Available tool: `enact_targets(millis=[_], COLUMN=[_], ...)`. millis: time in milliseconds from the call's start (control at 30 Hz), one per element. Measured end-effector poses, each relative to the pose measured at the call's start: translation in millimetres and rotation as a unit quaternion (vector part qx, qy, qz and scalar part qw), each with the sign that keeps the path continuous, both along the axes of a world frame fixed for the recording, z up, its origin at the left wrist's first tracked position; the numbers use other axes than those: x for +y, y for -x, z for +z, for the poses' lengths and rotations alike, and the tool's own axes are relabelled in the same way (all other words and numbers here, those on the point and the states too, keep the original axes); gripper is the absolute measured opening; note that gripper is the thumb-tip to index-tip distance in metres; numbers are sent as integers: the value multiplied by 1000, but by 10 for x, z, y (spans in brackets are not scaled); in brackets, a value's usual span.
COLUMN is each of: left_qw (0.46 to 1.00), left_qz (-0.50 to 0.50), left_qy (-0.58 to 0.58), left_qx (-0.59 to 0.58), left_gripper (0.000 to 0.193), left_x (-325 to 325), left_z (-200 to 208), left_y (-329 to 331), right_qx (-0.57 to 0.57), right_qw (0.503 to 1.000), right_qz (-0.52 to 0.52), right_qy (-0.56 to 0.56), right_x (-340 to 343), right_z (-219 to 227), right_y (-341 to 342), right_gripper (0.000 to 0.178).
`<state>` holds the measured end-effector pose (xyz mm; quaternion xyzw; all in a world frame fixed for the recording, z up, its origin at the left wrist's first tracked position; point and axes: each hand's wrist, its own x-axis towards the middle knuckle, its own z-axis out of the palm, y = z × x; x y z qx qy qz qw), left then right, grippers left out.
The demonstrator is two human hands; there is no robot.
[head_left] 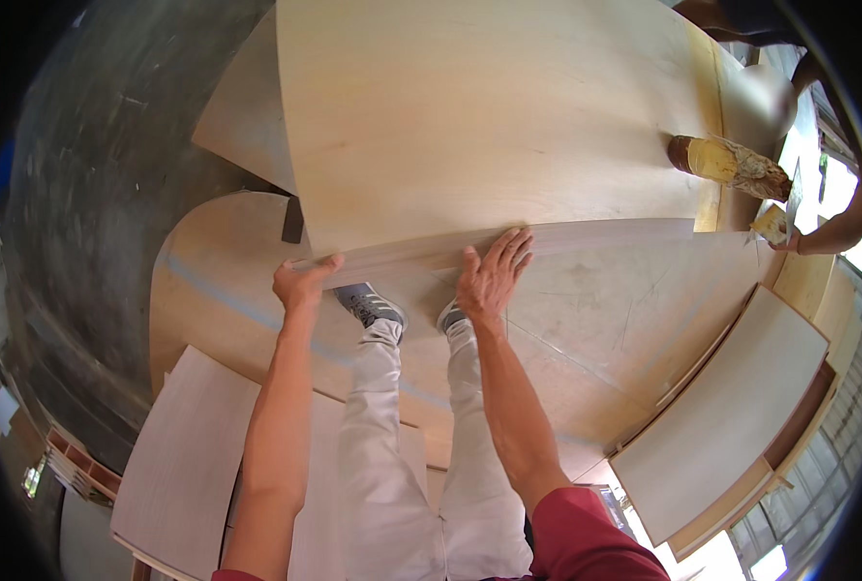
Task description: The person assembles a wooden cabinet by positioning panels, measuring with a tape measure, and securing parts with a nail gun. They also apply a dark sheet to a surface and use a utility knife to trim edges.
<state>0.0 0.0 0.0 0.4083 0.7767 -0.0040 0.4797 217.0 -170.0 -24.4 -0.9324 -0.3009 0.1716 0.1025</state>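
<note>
A broad pale plywood panel [489, 116] lies in front of me. A long, narrow grey-brown wood-grain strip [605, 232] runs along its near edge. My left hand [301, 283] is at the strip's left end, its thumb over the strip and its other fingers partly hidden, closed on it. Further right, my right hand [492, 276] rests against the strip with fingers stretched out and slightly apart. A small dark block [293, 221] sits beside the panel's left corner.
A glue-crusted bottle [726, 163] lies on the panel's right side. Beyond it, a co-worker's hand [823, 237] holds a yellowish, crusted piece. Wood-grain boards [184, 465] lie at lower left, and a white-topped board [726, 416] at right. My feet stand below the strip.
</note>
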Motion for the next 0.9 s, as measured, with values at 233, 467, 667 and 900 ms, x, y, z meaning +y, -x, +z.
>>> enact_targets(millis=[233,467,667,900], left_qw=[1000,988,964,977], left_qz=[-14,-34,9,-96], left_qy=[3,4,2,-18], left_qx=[11,-152,-265,-189], left_gripper=[66,51,27,27], left_x=[117,142,69,174], left_z=[-46,-448,-566,-553], left_y=[67,488,661,587], right_qx=[36,152,181,176], right_qw=[996,970,948,945], right_qz=[79,188,261,273], right_qy=[6,8,-37,-21], right_x=[513,874,703,670], right_z=[212,533,592,741], right_y=[1237,2049,1757,1614], right_gripper=[84,88,87,84])
